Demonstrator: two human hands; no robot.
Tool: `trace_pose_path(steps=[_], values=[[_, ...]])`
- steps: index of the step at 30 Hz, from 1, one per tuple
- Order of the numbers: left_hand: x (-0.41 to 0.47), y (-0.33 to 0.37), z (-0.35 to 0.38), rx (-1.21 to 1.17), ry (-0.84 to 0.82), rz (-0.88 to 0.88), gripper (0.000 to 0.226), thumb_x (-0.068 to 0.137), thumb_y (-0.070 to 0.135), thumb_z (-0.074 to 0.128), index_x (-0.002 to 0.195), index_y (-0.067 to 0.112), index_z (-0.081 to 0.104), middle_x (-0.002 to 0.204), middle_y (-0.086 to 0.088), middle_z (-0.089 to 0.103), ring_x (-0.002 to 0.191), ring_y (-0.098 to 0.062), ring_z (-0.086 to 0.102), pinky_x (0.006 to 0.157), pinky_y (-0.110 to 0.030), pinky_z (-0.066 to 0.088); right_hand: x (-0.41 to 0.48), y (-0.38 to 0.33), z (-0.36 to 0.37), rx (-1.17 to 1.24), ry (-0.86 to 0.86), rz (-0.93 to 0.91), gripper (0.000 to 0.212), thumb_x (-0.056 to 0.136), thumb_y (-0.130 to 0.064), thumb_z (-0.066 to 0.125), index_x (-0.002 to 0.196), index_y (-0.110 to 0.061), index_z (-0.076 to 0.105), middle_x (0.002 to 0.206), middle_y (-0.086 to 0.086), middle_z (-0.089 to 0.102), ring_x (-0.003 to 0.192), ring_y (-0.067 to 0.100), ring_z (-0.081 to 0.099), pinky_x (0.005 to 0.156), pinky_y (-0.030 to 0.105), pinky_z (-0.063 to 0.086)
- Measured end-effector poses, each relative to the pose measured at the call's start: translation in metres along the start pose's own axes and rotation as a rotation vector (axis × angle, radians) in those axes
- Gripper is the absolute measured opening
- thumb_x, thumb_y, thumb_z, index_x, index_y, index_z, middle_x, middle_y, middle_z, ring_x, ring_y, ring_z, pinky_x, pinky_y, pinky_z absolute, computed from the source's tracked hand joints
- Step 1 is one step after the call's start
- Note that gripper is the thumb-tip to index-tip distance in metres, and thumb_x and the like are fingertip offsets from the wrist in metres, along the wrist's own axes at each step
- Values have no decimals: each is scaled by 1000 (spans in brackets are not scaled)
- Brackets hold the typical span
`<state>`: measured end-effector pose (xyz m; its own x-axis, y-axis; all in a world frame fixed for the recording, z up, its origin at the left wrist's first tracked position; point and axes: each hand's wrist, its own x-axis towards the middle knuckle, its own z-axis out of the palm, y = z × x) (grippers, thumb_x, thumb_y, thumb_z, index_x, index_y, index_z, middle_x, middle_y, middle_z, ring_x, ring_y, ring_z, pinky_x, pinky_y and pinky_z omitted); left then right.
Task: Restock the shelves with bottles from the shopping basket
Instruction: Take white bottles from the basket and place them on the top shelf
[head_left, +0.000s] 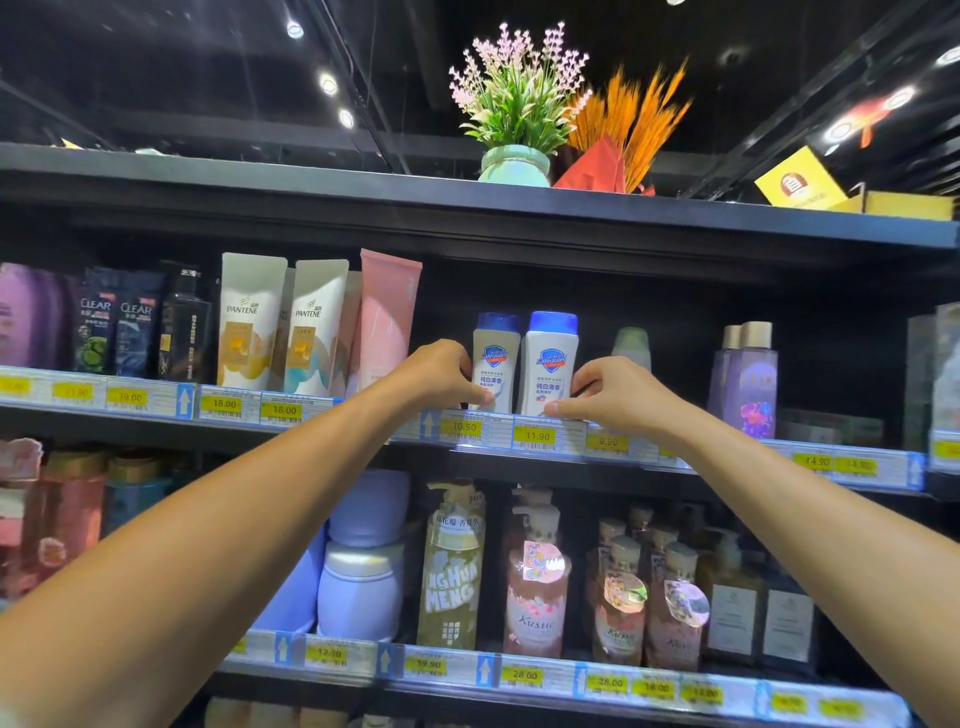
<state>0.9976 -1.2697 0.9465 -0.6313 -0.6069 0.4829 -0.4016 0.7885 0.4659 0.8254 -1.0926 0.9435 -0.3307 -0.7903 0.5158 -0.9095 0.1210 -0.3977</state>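
Two blue-capped bottles (both labelled Safeguard) stand upright: right bottle (550, 358) directly above the 11.90 price tag (537, 436), pinched by the right hand (608, 397); left bottle (496, 358) up-left of that tag, gripped by the left hand (441, 371).

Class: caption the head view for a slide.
Left hand holds the left bottle, right hand the right bottle, upright on the shelf.

At centre frame, the 2 white bottles (497, 364) look like smooth, glossy plastic, with shiny blue caps (553, 322). The shelf (311, 179) across the upper half is dark matt metal. The price labels (537, 436) are yellow paper behind clear glossy plastic. The pink tube (387, 317) left of centre looks matt.
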Motion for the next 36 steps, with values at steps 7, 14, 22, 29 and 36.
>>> trace_pose_path(steps=[7, 14, 22, 29, 36], values=[[-1, 0, -1, 9, 5, -5, 29, 83, 36, 85, 103, 17, 74, 98, 2, 77, 87, -16, 74, 87, -43, 63, 0, 0, -1, -2, -2, -4, 29, 84, -44, 81, 99, -21, 70, 106, -4, 75, 89, 8, 70, 83, 33, 61], [-6, 0, -3, 96, 13, 20, 30, 86, 41, 82, 102, 16, 78, 98, 3, 77, 88, -15, 73, 86, -40, 63, 7, 2, 3, -39, 4, 0, 28, 82, -47, 81, 92, -24, 69, 101, -5, 75, 88, 9, 70, 83, 36, 61], [-8, -1, -1, 141, 41, 24, 30, 84, 39, 83, 103, 16, 77, 102, 4, 75, 88, -12, 71, 81, -34, 61, 24, 9, 13, -44, 24, 30, 32, 81, -49, 82, 98, -25, 71, 100, -6, 75, 89, 9, 69, 87, 41, 61], [-8, 2, 0, 121, 60, 8, 32, 82, 37, 85, 103, 16, 74, 102, 3, 74, 88, -12, 70, 80, -33, 60, 28, 9, 11, -38, 22, 26, 29, 81, -46, 83, 96, -23, 73, 94, -8, 75, 84, 7, 69, 77, 32, 58], [-7, 3, -1, 148, 69, -7, 33, 79, 40, 87, 98, 17, 73, 98, 2, 76, 87, -13, 71, 84, -40, 62, 28, 9, 11, -46, 32, 22, 31, 80, -48, 83, 96, -22, 77, 89, -8, 76, 83, 10, 70, 74, 31, 58]])
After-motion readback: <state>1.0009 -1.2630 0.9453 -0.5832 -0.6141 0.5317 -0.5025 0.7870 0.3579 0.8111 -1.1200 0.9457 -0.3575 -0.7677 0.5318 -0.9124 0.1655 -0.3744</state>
